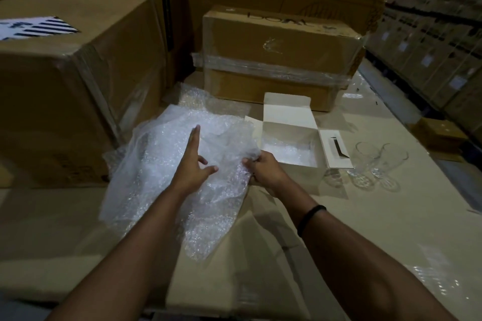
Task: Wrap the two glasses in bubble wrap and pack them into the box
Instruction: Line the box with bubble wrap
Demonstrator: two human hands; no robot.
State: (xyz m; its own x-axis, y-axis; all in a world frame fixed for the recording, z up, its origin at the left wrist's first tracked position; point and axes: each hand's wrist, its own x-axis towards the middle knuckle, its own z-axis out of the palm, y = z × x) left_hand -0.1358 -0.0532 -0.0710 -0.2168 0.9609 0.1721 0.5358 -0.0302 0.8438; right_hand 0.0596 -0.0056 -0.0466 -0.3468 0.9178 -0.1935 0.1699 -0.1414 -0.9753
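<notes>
A big crumpled sheet of clear bubble wrap [161, 164] lies on the cardboard surface at centre left. My left hand [191, 161] is above it with fingers stretched out, touching the sheet. My right hand [263, 168] grips the sheet's right edge. A small white box [289, 125] stands open just right of the wrap, its lid flap up, with some bubble wrap on its bottom. Two clear glasses [365, 161] [391, 161] stand close together to the right of the box, away from both hands.
A large brown carton [65, 86] rises at the left, touching the wrap's far edge. A taped carton [276, 60] sits behind the white box. Stacked cartons [438, 34] fill the right background. A scrap of plastic film [433, 273] lies at the near right.
</notes>
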